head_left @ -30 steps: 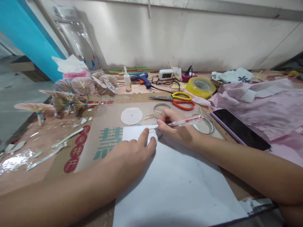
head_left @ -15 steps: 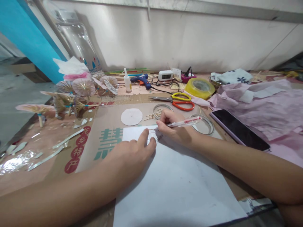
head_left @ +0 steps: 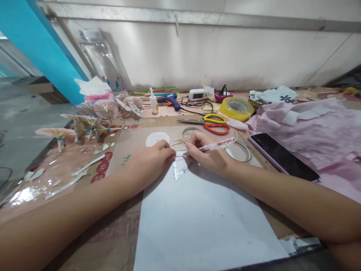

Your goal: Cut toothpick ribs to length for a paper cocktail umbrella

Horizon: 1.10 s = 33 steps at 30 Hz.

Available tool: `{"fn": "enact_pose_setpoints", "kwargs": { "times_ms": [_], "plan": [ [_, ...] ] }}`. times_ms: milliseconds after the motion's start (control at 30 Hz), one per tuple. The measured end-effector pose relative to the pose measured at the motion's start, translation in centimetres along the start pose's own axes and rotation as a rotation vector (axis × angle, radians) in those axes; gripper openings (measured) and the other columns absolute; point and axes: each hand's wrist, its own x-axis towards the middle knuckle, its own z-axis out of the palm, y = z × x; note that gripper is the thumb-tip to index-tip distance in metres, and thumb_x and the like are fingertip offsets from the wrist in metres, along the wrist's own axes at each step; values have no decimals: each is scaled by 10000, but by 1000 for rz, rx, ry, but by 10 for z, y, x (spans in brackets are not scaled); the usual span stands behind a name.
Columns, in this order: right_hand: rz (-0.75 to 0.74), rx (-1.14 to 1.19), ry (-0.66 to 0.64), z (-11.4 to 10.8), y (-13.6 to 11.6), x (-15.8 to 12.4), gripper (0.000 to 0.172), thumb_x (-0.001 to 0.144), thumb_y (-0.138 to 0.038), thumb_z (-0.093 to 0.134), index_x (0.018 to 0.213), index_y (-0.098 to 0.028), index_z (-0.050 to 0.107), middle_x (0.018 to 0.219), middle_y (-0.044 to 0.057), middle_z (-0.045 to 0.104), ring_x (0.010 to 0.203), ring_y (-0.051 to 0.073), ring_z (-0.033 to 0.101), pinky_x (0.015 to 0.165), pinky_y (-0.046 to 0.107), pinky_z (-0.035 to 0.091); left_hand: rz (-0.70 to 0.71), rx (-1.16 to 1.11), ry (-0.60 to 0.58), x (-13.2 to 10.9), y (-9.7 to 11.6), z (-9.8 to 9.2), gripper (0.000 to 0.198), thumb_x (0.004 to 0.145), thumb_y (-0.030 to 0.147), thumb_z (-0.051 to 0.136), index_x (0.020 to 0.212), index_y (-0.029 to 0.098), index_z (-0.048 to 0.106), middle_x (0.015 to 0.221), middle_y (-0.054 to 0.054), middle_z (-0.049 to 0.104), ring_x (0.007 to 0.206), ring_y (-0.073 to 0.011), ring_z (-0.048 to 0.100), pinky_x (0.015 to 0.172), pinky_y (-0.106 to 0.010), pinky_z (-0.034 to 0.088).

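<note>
My right hand (head_left: pixel 207 152) grips a clear pen (head_left: pixel 218 144) with a red refill, its tip down near the top edge of a white paper sheet (head_left: pixel 203 218). Under the tip lies a small transparent set square (head_left: pixel 180 169) with dark markings. My left hand (head_left: pixel 149 163) is closed, thumb and fingers together, at the left end of the set square's upper edge. Whatever is between those fingertips is hidden. Just beyond the left hand lies a white paper disc (head_left: pixel 158 138), partly covered. Thin wooden sticks (head_left: pixel 180 140) and a tape ring (head_left: pixel 191 132) lie beyond the right hand.
Scissors (head_left: pixel 210 123), a yellow tape roll (head_left: pixel 236 108), a blue glue gun (head_left: pixel 170 100) and a white bottle (head_left: pixel 153 102) stand or lie behind. To the right are a phone (head_left: pixel 283 156) and pink paper (head_left: pixel 301 128). Small paper umbrellas (head_left: pixel 105 109) and paper scraps (head_left: pixel 88 164) occupy the left.
My left hand has drawn back left off the set square, its spread fingers now closed, uncovering the square and partly covering the disc. My right hand keeps the pen at nearly the same spot.
</note>
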Motion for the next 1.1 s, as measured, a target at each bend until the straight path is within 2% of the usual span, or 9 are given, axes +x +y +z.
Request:
{"fn": "enact_pose_setpoints", "kwargs": {
  "times_ms": [200, 300, 367, 467, 600, 700, 833, 1000, 1100],
  "plan": [
    [-113, -147, 17, 1, -5, -5, 213, 926, -284, 558, 752, -234, 446, 653, -27, 531, 599, 141, 492, 568, 284, 350, 64, 224, -153, 9, 18, -25, 262, 987, 109, 434, 944, 158, 689, 941, -71, 639, 681, -186, 630, 590, -321, 420],
    [-167, -204, 35, 1, -7, -10, 150, 929, -292, 579, 812, -225, 514, 695, -26, 570, 616, 136, 510, 587, 285, 375, 58, 379, -301, 17, 37, -43, 265, 901, 11, 460, 956, 120, 696, 947, -106, 657, 716, -219, 661, 585, -323, 425],
    [-209, -178, 109, 1, -6, -13, 100, 949, -319, 582, 915, -229, 559, 788, -8, 622, 695, 152, 558, 647, 300, 422, 72, 447, -346, 22, 45, -49, 281, 880, -8, 471, 1003, 96, 701, 976, -131, 671, 730, -227, 674, 574, -315, 421],
    [-253, -42, 286, 2, -3, -11, 114, 990, -353, 554, 1019, -243, 557, 918, 10, 633, 803, 164, 576, 719, 315, 449, 109, 461, -348, 29, 41, -47, 253, 893, 18, 487, 992, 96, 707, 964, -132, 677, 704, -221, 670, 551, -316, 406],
    [-194, 193, 423, 2, 0, -4, 126, 1027, -371, 506, 1032, -247, 528, 901, -5, 569, 791, 149, 541, 707, 303, 430, 199, 424, -252, 40, 19, -37, 248, 965, 127, 469, 905, 117, 710, 893, -114, 663, 630, -194, 624, 521, -319, 358],
    [-163, 247, 423, 2, -1, -1, 113, 1029, -354, 501, 1015, -243, 520, 893, -10, 544, 791, 143, 521, 717, 299, 422, 172, 384, -247, 44, 10, -34, 294, 997, 232, 464, 869, 146, 714, 868, -101, 670, 622, -197, 623, 510, -323, 321],
    [-149, 238, 367, 1, 1, 0, 115, 1031, -357, 500, 1018, -243, 511, 879, -16, 534, 776, 141, 507, 696, 292, 413, 145, 355, -227, 38, 13, -39, 277, 986, 272, 494, 855, 169, 716, 883, -83, 698, 657, -195, 648, 547, -322, 353],
    [-143, 163, 287, 0, 5, 1, 153, 1017, -381, 528, 1056, -234, 509, 905, -5, 559, 790, 151, 538, 695, 294, 427, 159, 376, -215, 28, 26, -44, 229, 947, 106, 493, 891, 169, 705, 881, -72, 696, 729, -209, 684, 604, -319, 408],
    [-143, 73, 242, -1, 0, -1, 156, 1001, -368, 538, 1063, -228, 508, 955, 19, 593, 839, 168, 564, 750, 313, 450, 139, 422, -262, 30, 37, -50, 252, 883, 4, 497, 930, 137, 707, 918, -99, 704, 780, -231, 699, 631, -320, 430]
  ]
}}
